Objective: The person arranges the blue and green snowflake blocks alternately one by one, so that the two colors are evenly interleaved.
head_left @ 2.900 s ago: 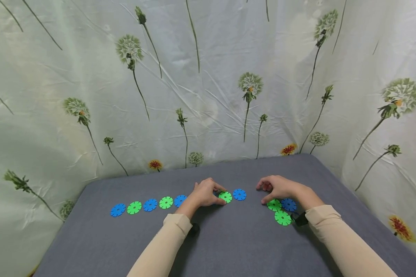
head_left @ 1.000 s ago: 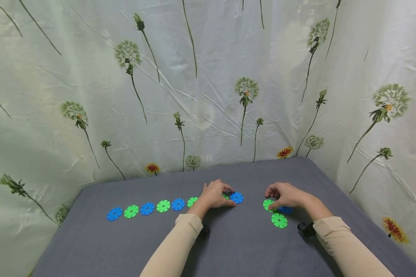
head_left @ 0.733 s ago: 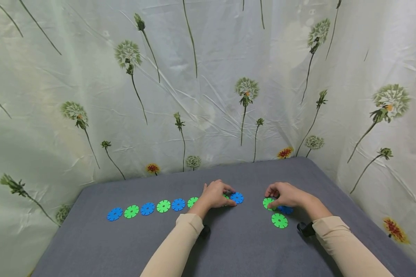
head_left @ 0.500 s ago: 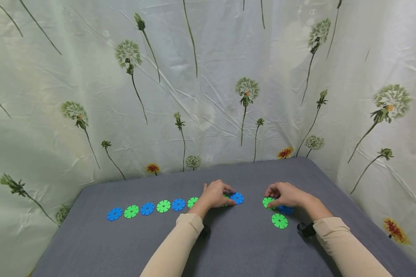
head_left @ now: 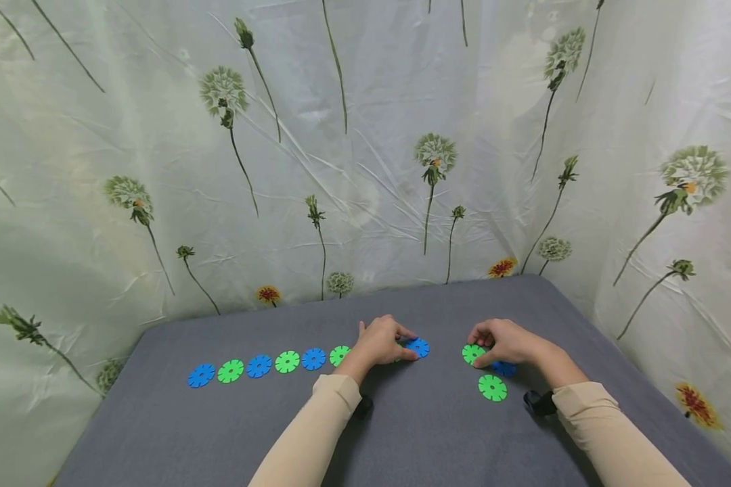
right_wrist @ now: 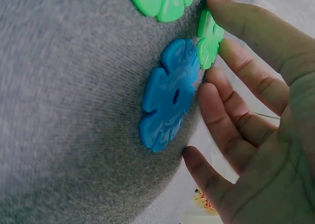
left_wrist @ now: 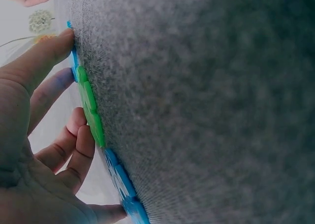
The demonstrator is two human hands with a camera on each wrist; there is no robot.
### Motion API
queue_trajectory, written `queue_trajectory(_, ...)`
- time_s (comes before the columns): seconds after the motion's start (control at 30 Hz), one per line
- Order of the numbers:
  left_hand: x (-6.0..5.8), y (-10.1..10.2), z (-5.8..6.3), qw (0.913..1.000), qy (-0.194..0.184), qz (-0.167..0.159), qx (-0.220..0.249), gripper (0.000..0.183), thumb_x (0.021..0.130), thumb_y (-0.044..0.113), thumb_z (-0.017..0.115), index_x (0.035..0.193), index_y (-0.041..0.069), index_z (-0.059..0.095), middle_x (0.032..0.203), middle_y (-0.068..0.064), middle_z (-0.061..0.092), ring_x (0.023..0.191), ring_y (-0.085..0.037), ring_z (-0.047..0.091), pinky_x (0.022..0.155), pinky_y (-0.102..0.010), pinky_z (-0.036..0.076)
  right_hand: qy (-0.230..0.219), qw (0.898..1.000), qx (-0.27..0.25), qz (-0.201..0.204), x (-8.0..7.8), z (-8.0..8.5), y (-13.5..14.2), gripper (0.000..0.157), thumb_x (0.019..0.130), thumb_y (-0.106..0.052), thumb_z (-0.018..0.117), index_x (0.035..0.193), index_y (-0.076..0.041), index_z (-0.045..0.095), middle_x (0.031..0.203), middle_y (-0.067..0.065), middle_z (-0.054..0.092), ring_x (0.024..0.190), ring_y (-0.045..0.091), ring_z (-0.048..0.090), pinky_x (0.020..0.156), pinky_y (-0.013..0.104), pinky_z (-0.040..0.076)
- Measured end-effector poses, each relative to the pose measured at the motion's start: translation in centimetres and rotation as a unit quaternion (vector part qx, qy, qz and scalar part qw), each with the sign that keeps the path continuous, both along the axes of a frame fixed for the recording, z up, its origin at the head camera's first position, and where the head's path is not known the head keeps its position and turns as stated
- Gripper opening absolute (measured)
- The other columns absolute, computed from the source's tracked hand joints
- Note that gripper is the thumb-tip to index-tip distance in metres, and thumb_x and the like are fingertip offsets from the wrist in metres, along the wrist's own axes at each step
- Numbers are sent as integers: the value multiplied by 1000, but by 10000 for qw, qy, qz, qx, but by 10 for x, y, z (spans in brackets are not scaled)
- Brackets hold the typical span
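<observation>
My left hand (head_left: 380, 339) is at the right end of a row of flat, notched plastic discs. Its thumb and index finger pinch opposite edges of the end blue disc (head_left: 420, 348), which lies flat. In the left wrist view, a green disc (left_wrist: 88, 101) and another blue disc (left_wrist: 118, 177) follow under the palm. Farther right, my right hand (head_left: 505, 341) holds a green disc (head_left: 472, 352) between thumb and index finger. Below that palm lies a loose blue disc (right_wrist: 165, 106), partly hidden in the head view. A second green disc (head_left: 492, 387) lies nearer the front.
Leftward the row alternates blue and green, starting with a blue disc (head_left: 201, 375) at the far left. All lie on a grey cloth-covered table (head_left: 426, 433). A flower-printed curtain (head_left: 365, 169) hangs behind the table and along its right side.
My left hand has shifted right from the green disc to the blue one at the row's end. My right hand has moved slightly right and taken the green disc between thumb and index finger.
</observation>
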State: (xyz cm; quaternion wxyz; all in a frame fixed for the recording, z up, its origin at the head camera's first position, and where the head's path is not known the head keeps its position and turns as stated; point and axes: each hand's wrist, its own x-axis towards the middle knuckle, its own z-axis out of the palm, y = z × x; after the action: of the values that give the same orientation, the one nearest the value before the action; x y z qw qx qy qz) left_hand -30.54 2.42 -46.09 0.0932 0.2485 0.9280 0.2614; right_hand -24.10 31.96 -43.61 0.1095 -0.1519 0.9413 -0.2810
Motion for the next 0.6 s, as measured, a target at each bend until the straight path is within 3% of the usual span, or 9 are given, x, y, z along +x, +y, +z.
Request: queue_trajectory(0.6, 0, 1, 1, 9999, -58, 100, 121, 33, 84, 35, 95, 116, 34, 86, 123, 1, 76, 123, -24, 69, 129, -76, 13, -63, 9992, -290, 253, 0, -3, -1, 37, 87, -18, 90, 110, -12, 62, 82, -3, 54, 72, 11, 48, 66, 28, 39)
